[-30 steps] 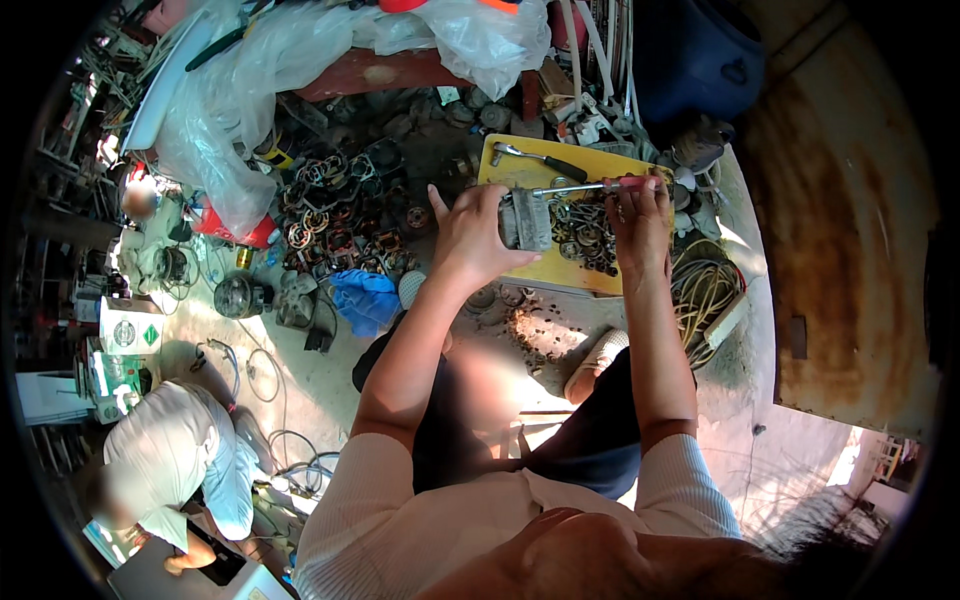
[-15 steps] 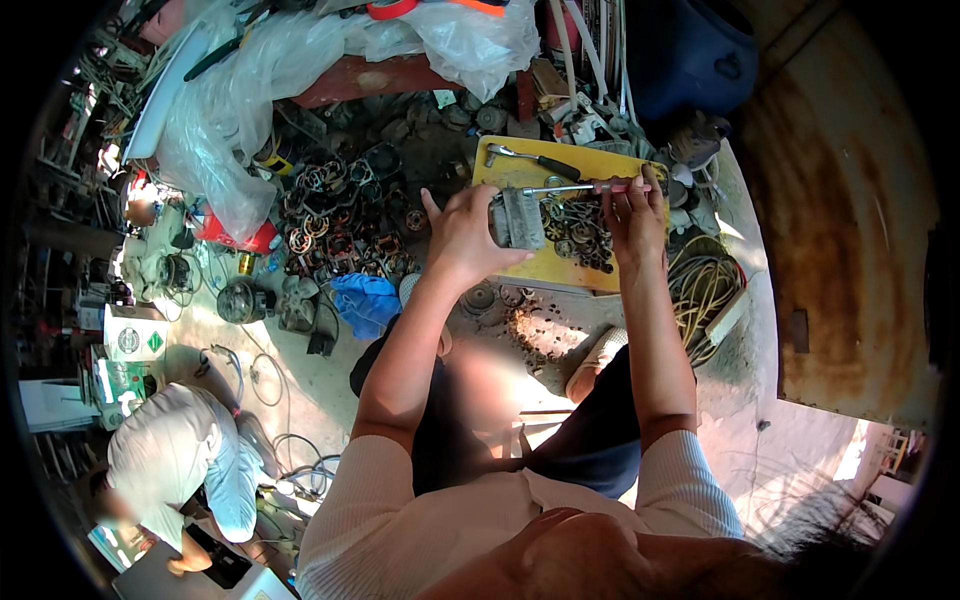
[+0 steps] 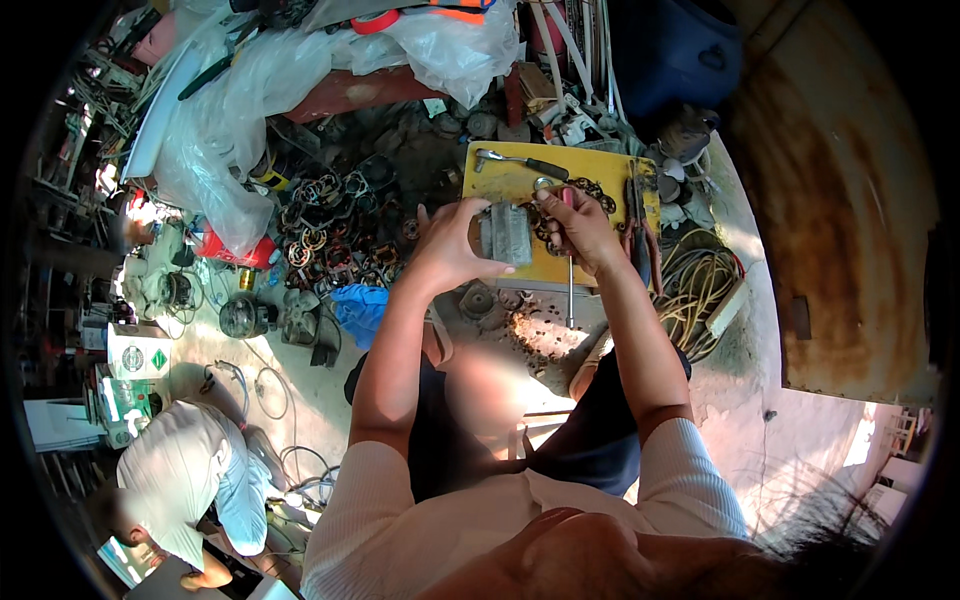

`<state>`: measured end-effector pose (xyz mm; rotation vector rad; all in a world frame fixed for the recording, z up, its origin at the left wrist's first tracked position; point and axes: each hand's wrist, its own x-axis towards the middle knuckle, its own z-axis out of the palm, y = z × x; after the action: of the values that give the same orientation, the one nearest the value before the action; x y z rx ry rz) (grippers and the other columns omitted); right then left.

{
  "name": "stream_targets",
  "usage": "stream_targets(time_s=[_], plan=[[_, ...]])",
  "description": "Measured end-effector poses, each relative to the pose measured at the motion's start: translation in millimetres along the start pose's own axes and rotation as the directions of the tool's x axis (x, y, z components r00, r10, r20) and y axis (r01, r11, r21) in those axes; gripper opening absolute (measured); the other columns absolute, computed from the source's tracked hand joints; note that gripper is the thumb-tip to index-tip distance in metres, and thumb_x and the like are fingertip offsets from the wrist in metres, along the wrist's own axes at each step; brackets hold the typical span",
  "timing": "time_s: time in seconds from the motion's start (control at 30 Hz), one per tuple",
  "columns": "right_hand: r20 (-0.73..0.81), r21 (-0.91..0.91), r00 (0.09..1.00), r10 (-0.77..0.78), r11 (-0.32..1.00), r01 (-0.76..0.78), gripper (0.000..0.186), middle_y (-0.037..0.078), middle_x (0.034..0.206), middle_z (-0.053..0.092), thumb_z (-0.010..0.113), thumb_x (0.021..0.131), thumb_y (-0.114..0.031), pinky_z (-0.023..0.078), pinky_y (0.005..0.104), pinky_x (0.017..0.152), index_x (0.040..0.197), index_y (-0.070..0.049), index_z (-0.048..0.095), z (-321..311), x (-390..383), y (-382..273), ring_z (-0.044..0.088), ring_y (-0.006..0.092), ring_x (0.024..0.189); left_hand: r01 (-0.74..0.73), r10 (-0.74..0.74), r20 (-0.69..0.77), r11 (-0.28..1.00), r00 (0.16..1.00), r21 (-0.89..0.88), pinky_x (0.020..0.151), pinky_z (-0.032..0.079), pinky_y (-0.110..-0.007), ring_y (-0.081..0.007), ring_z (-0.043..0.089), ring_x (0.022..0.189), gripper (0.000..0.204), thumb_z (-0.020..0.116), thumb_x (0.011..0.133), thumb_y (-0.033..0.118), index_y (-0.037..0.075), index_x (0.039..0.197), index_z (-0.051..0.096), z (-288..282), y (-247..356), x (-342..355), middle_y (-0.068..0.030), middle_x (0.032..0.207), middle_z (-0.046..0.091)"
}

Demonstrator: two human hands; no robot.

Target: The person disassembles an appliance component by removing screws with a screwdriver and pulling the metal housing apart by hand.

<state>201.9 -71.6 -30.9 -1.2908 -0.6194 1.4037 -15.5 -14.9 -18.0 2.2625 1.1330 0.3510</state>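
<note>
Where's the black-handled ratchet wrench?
In the head view, the ratchet wrench lies near the far edge of the yellow board, toward its left, beyond the grey metal block in the left hand.

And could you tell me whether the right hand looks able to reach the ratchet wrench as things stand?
Probably yes: the ratchet wrench lies uncovered beyond the right hand, though the red-handled screwdriver in its grip may need putting down first.

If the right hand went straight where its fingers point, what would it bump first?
Probably the small round metal part just ahead of the right hand, unless it's already held; then the black-handled ratchet on the yellow board. Depth is unclear, so the hand might pass above them.
</note>
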Motion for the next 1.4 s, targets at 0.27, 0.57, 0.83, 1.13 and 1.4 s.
stream_targets(time_s=[0.27, 0.57, 0.83, 1.13, 1.4], plan=[[-0.049, -0.397, 0.942, -0.331, 0.872, 0.286, 0.024, -0.003, 0.059, 0.055, 0.074, 0.09, -0.027, 0.034, 0.0225, 0.044, 0.089, -0.003, 0.069, 25, 14, 24, 0.044, 0.004, 0.048, -0.007, -0.005, -0.034, 0.946, 0.999, -0.323, 0.098, 0.044, -0.036, -0.0261, 0.06, 0.115, 0.049, 0.069, 0.09, 0.035, 0.003, 0.126, 0.058, 5, -20, 8, -0.0183, 0.118, 0.065], [-0.083, -0.368, 0.944, -0.319, 0.89, 0.269, 0.018, 0.0, 0.067, 0.064, 0.075, 0.087, -0.016, 0.044, 0.0256, 0.054, 0.085, 0.001, 0.069, 27, 14, 24, 0.051, 0.0051, 0.058, 0.041, -0.072, -0.02, 0.755, 0.997, -0.654, 0.084, 0.047, -0.024, -0.0083, 0.06, 0.094, 0.022, 0.062, 0.097, 0.016, -0.001, 0.11, 0.062, 22, -36, 24, -0.0033, 0.099, 0.067], [-0.021, -0.235, 0.974, -0.223, 0.949, 0.212, 0.016, -0.005, 0.059, 0.054, 0.076, 0.087, -0.02, 0.03, 0.0223, 0.041, 0.094, -0.005, 0.072, 26, 9, 17, 0.041, 0.003, 0.046, 0.043, -0.105, -0.059, 0.771, 0.993, -0.636, 0.079, 0.047, -0.029, -0.0129, 0.06, 0.089, 0.024, 0.063, 0.095, 0.022, 0.002, 0.108, 0.063, 24, -33, 23, -0.0072, 0.095, 0.067], [-0.033, -0.304, 0.969, -0.245, 0.926, 0.224, 0.018, -0.005, 0.058, 0.053, 0.075, 0.088, -0.02, 0.029, 0.0225, 0.04, 0.096, -0.005, 0.071, 24, 10, 20, 0.041, 0.0033, 0.045, 0.062, -0.142, -0.073, 0.766, 0.987, -0.64, 0.078, 0.046, -0.028, -0.0125, 0.059, 0.086, 0.026, 0.061, 0.096, 0.025, 0.002, 0.107, 0.063, 27, -29, 25, -0.0065, 0.092, 0.066], [-0.049, -0.271, 0.979, -0.199, 0.946, 0.179, 0.015, -0.003, 0.07, 0.061, 0.074, 0.087, -0.016, 0.041, 0.0238, 0.055, 0.089, -0.002, 0.069, 20, 9, 18, 0.049, 0.0043, 0.06, 0.062, -0.091, -0.009, 0.749, 0.996, -0.659, 0.078, 0.045, -0.024, -0.0069, 0.056, 0.088, 0.024, 0.059, 0.1, 0.024, 0.0, 0.106, 0.062, 23, -31, 24, 0.0, 0.093, 0.063]])
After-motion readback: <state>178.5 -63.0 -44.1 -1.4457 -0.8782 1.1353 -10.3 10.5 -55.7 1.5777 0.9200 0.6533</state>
